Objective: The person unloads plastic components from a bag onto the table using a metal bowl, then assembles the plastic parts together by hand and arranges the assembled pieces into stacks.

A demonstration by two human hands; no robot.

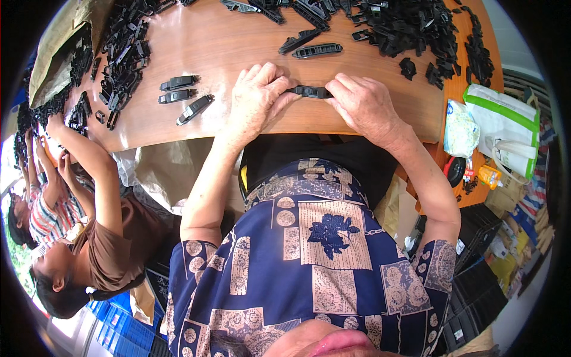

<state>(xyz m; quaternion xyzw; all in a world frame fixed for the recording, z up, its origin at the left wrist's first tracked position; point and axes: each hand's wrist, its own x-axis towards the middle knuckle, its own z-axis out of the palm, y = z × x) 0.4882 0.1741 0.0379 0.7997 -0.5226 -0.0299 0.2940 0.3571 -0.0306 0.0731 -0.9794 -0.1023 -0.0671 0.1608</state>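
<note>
Head view: left hand [257, 100] and right hand [364, 106] pinch opposite ends of a black plastic part [313, 91], held between them over the bench [202, 47]; even pressure should stop it twisting; three similar parts [195, 110] lie left of both hands.

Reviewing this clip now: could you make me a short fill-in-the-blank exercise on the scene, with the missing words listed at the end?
1. The small part held between the left hand and the right hand is ____ in colour.
2. Just left of the left hand, a small group of ____ elongated pieces lies on the table.
3. To the right of the right hand, the white bag has ____ trim.
4. The nearest co-worker's sleeve is ____.

Missing words: black; three; green; brown.
</note>
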